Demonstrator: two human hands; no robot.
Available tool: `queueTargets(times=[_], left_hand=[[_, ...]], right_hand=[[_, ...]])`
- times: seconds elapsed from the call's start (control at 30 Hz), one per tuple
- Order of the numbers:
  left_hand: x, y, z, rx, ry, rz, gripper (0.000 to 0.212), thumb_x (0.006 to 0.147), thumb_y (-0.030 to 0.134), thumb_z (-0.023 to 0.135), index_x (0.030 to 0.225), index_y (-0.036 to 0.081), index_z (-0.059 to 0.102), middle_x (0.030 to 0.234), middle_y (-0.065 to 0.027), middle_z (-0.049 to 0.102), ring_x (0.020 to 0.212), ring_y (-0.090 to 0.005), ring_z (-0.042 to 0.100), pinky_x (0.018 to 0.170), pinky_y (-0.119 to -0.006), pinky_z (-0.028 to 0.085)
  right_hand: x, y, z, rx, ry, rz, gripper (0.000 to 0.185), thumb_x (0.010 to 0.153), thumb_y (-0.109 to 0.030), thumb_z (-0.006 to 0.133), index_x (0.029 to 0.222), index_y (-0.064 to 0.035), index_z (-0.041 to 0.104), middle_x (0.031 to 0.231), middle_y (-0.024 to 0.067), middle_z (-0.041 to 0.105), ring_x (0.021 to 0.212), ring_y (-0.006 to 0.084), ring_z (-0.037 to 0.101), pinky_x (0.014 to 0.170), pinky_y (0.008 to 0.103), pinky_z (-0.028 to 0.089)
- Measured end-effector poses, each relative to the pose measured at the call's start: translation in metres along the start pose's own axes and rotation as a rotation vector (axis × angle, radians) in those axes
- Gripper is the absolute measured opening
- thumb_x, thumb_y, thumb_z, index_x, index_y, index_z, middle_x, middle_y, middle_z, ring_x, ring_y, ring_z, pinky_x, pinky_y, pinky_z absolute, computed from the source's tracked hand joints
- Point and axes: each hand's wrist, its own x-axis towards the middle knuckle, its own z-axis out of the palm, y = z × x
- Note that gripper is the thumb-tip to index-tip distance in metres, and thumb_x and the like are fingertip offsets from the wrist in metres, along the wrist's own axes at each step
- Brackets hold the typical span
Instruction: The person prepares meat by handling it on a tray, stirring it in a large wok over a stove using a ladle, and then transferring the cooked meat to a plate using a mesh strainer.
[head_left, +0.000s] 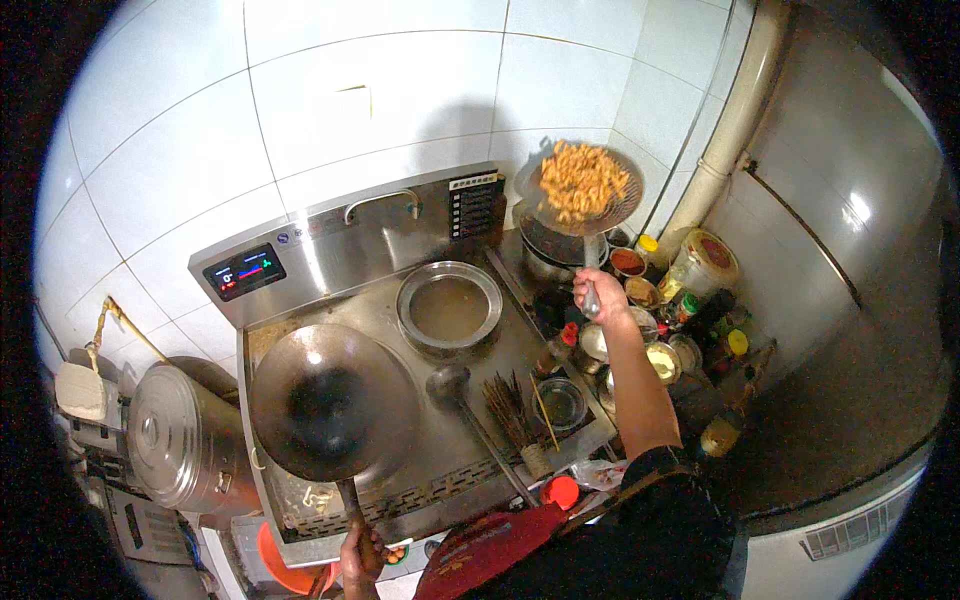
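Note:
My left hand grips the wooden handle of a dark iron wok, which sits over the left burner of a steel cooktop. A little oil or liquid seems to shine at the wok's bottom. In my right hand is the handle of a perforated metal strainer ladle. The strainer carries a heap of browned, fried pieces of food above a dark-topped pot. Between wok and strainer stands a round metal basin holding brownish liquid.
A long ladle and a bamboo wok brush lie on the cooktop. Crowded on the right are seasoning bowls, a sauce bottle and a large jar. A lidded steel drum stands left; a faucet is behind.

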Motion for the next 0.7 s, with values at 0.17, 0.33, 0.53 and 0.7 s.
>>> queueTargets(times=[0.17, 0.33, 0.53, 0.7], left_hand=[[0.000, -0.002, -0.001, 0.055, 0.045, -0.009, 0.042, 0.096, 0.045, 0.058, 0.114, 0.008, 0.055, 0.077, -0.0059, 0.059, 0.062, -0.0217, 0.058, 0.051, -0.037, 0.049], [-0.027, 0.004, 0.029, 0.229, 0.144, 0.054, 0.057, 0.094, 0.049, 0.059, 0.126, 0.002, 0.052, 0.081, -0.0098, 0.065, 0.064, -0.0229, 0.065, 0.055, -0.038, 0.055], [-0.035, -0.005, 0.019, 0.292, 0.226, 0.117, 0.056, 0.093, 0.050, 0.063, 0.125, 0.005, 0.051, 0.082, -0.0097, 0.064, 0.059, -0.0213, 0.063, 0.051, -0.035, 0.053], [-0.054, -0.010, 0.041, 0.401, 0.352, 0.221, 0.037, 0.096, 0.036, 0.064, 0.108, 0.003, 0.052, 0.079, -0.0100, 0.064, 0.059, -0.0186, 0.063, 0.050, -0.031, 0.055]], right_hand=[[0.010, -0.036, -0.002, 0.342, -0.079, 0.256, 0.014, 0.089, -0.009, 0.060, 0.083, -0.0117, 0.048, 0.061, -0.0010, 0.050, 0.053, 0.0124, 0.054, 0.042, 0.0291, 0.045], [-0.004, -0.070, 0.031, 0.192, -0.192, 0.103, 0.010, 0.089, -0.013, 0.061, 0.084, -0.0125, 0.052, 0.065, -0.0015, 0.053, 0.054, 0.0114, 0.055, 0.044, 0.0276, 0.048], [-0.043, -0.098, 0.105, -0.102, -0.099, -0.209, 0.014, 0.093, -0.017, 0.063, 0.096, -0.0034, 0.059, 0.077, 0.0055, 0.060, 0.064, 0.0172, 0.061, 0.057, 0.0309, 0.056], [-0.015, -0.044, 0.068, 0.060, -0.385, -0.007, 0.013, 0.092, -0.016, 0.064, 0.092, -0.0077, 0.054, 0.076, 0.0024, 0.059, 0.064, 0.0150, 0.057, 0.054, 0.0303, 0.052]])
